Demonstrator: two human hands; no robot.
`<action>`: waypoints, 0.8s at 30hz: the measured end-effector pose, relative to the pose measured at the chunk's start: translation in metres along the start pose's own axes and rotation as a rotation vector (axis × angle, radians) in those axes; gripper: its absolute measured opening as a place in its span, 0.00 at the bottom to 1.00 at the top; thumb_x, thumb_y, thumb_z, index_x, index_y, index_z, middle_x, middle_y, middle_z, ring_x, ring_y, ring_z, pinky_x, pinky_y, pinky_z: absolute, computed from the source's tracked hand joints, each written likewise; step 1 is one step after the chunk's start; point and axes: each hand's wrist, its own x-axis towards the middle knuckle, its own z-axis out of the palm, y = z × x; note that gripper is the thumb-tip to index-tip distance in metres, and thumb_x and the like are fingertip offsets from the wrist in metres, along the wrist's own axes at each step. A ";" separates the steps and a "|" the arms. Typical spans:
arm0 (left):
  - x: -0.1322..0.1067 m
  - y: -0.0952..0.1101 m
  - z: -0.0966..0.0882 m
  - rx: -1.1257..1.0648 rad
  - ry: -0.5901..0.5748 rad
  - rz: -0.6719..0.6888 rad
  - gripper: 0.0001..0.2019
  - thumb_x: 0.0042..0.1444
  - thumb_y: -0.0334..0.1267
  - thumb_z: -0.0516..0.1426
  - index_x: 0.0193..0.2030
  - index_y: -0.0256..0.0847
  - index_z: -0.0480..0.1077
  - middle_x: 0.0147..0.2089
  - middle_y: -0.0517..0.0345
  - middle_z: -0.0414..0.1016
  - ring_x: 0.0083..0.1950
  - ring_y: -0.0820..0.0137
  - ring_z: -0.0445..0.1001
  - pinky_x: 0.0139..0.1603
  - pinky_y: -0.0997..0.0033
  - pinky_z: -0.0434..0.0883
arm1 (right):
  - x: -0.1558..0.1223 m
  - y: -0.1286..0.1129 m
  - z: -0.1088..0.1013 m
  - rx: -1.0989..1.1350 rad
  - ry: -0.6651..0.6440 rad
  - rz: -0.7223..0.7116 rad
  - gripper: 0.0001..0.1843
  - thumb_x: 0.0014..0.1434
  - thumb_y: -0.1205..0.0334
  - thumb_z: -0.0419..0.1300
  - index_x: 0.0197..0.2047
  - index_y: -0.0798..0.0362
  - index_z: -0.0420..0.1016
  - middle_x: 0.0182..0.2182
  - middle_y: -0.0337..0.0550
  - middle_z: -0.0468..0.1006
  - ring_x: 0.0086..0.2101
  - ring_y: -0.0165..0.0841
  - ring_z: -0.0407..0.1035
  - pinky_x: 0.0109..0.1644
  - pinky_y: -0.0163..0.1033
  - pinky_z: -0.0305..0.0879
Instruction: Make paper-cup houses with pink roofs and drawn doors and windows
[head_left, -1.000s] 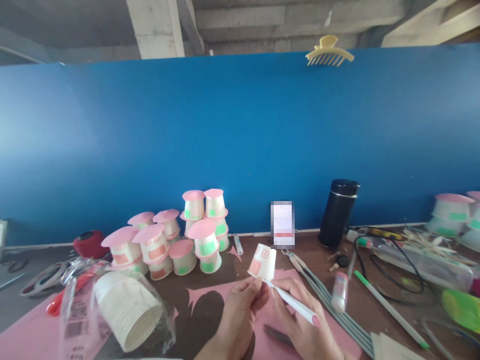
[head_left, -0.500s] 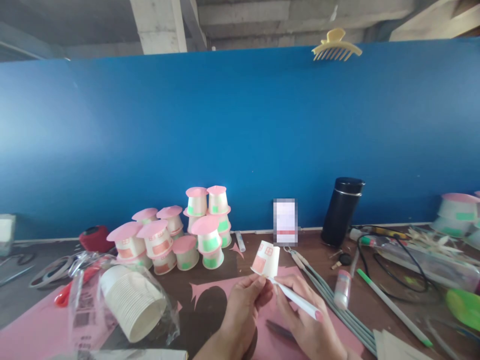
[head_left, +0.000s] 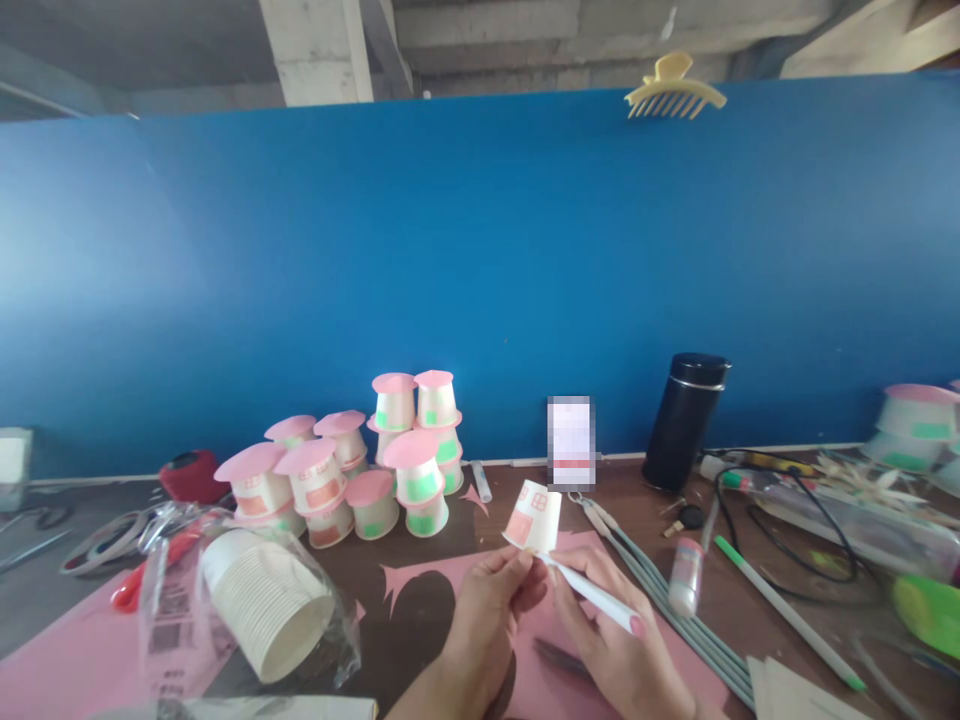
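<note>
My left hand (head_left: 486,625) pinches the rim of an upturned white paper cup (head_left: 534,516) with a pink door and pink windows stuck on it. My right hand (head_left: 611,645) grips a white pen-like stick (head_left: 590,593) whose tip touches the cup's rim. Both hands hover over a pink paper sheet (head_left: 480,580) with cut-out holes, above a brown table.
A pile of finished pink-roofed cup houses (head_left: 360,460) stands left of centre. A bagged stack of white cups (head_left: 262,610) lies at front left. A black flask (head_left: 679,420), grey rods (head_left: 660,625), a small glue bottle (head_left: 682,578), green-tipped pens and cables crowd the right. A blue wall stands behind.
The view has shifted slightly, so everything sits a little further right and higher. The cup, pen and both hands keep the same grip and pose.
</note>
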 end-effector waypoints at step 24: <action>0.000 0.000 -0.002 0.023 -0.014 -0.004 0.11 0.47 0.39 0.67 0.31 0.30 0.77 0.30 0.52 0.77 0.32 0.74 0.74 0.37 0.78 0.72 | -0.006 0.009 0.002 -0.001 -0.004 0.008 0.06 0.64 0.64 0.54 0.44 0.49 0.71 0.35 0.42 0.77 0.36 0.34 0.73 0.39 0.37 0.70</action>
